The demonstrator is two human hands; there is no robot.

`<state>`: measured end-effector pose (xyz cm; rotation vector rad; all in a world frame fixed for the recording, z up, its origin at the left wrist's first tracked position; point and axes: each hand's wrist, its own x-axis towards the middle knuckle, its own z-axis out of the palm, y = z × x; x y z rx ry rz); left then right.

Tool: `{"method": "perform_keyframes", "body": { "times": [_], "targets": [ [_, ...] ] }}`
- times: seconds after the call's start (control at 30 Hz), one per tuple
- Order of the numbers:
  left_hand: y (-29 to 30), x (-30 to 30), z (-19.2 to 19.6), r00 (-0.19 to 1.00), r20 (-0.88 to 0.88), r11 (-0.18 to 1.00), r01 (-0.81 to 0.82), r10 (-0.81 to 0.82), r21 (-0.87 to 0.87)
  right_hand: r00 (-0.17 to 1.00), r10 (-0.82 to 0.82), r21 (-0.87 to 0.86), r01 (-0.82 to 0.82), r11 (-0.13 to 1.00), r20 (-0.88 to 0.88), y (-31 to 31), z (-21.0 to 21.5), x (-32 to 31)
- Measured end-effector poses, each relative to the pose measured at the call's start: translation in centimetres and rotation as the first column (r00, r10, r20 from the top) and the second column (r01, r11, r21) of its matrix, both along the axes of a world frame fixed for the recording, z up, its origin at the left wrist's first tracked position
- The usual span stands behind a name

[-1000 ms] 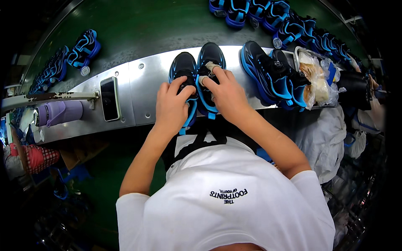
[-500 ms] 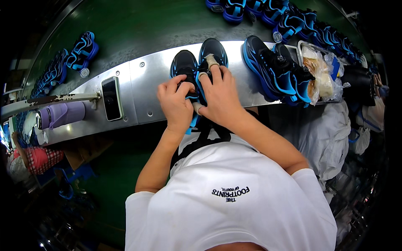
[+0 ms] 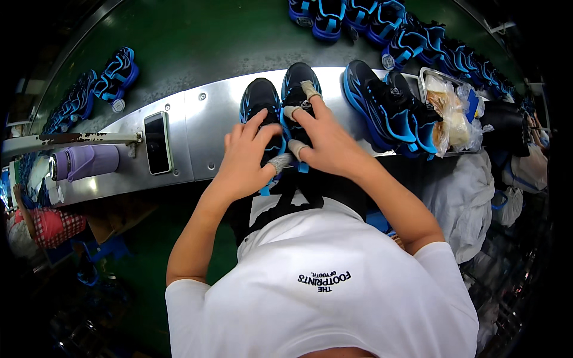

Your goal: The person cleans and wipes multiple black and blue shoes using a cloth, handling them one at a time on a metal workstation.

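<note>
Two black sneakers with blue trim stand side by side on the metal ledge before me, toes pointing away. My left hand [image 3: 242, 161] is over the left sneaker [image 3: 260, 94], fingers spread and partly blurred, its grey-covered thumb by the heel opening. Over the right sneaker [image 3: 300, 76], my right hand [image 3: 328, 140] has its fingers stretched along the tongue and its thumb by the collar. Beige covers wrap several of its fingertips. Both hands hide much of the laces and openings.
Another sneaker pair [image 3: 373, 107] stands to the right, beside a tray [image 3: 422, 80] of plastic-bagged items. A phone [image 3: 157, 143], purple bottle [image 3: 92, 161] and metal bar [image 3: 71, 142] are at left. More sneakers line the green surface [image 3: 209, 36] beyond.
My left hand has drawn back from the laces and spread its fingers. My right hand has shifted from between the two shoes onto the right sneaker.
</note>
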<state>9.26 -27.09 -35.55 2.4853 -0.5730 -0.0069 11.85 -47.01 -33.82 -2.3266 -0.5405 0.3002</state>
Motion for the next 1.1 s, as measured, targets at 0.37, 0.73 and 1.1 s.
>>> {"method": "perform_keyframes", "body": {
  "times": [0.37,0.73,1.1],
  "targets": [
    [-5.1,-0.7,-1.3,0.961,0.126,0.957,-0.261,0.245,0.126,0.978,-0.150,0.149,0.172,0.974,-0.147,1.5,0.5,0.9],
    [-1.9,0.6,1.9,0.981,-0.066,0.980,-0.187,0.183,-0.064,0.996,0.001,0.139,-0.014,0.990,0.093,-1.8,-1.2,0.2],
    [-4.3,3.8,1.1,0.975,-0.060,0.971,0.208,-0.216,-0.116,0.916,-0.379,0.085,0.371,0.925,0.134,-4.2,-3.2,-1.8]
  ]
}}
